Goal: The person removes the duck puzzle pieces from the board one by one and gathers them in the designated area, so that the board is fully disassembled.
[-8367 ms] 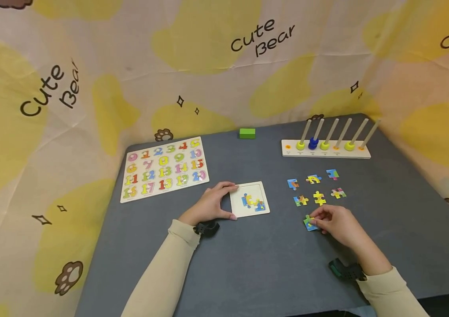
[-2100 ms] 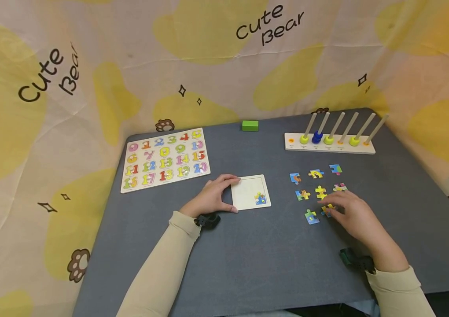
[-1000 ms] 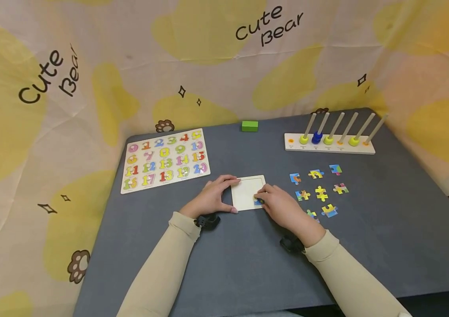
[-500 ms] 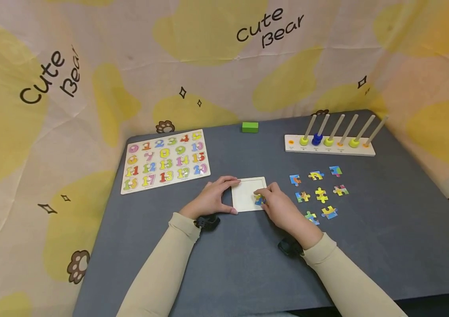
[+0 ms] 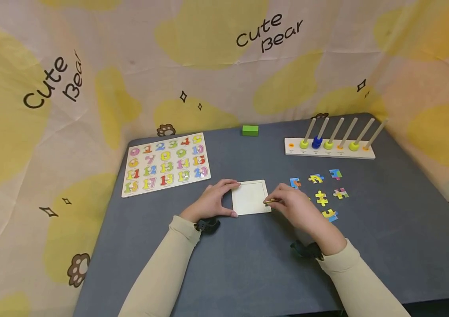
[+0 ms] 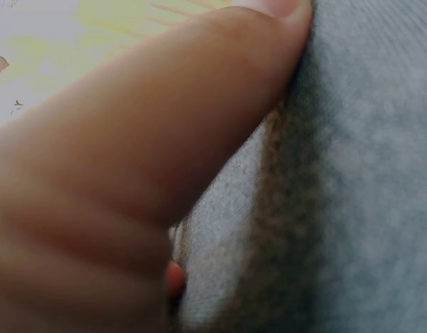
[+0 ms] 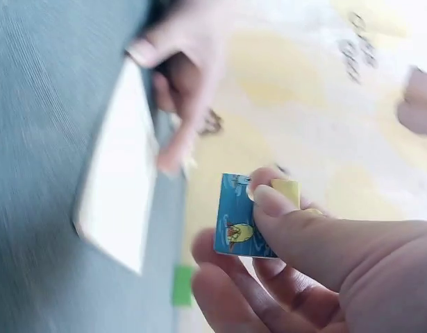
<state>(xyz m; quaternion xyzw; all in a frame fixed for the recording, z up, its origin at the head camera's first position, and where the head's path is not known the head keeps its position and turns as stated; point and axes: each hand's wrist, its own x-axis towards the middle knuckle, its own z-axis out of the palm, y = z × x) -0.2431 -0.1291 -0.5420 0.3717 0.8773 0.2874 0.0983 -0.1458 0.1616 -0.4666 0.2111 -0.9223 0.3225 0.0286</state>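
In the head view a square white puzzle tray [image 5: 249,198] lies bare on the table. My left hand [image 5: 211,202] holds its left side, thumb at the near corner and fingers at the far one. My right hand [image 5: 296,207] is just off the tray's right edge and pinches a jigsaw piece. The right wrist view shows that piece [image 7: 235,216] between thumb and fingers, blue with a yellow duck-like picture and a yellow tab. Loose jigsaw pieces [image 5: 321,198] lie beyond the right hand, some partly hidden by it. The left wrist view is mostly filled by a blurred finger.
A number puzzle board [image 5: 166,165] lies at the left of the grey table. Near the back edge is a green block [image 5: 250,130]. A peg stand [image 5: 329,149] with yellow and blue rings is at the back right. Patterned cloth [image 5: 208,53] hangs behind.
My right hand went to the tray, took the piece from its near right corner and has drawn it off to the right. Earlier the tray held several pieces. My left hand stayed put.
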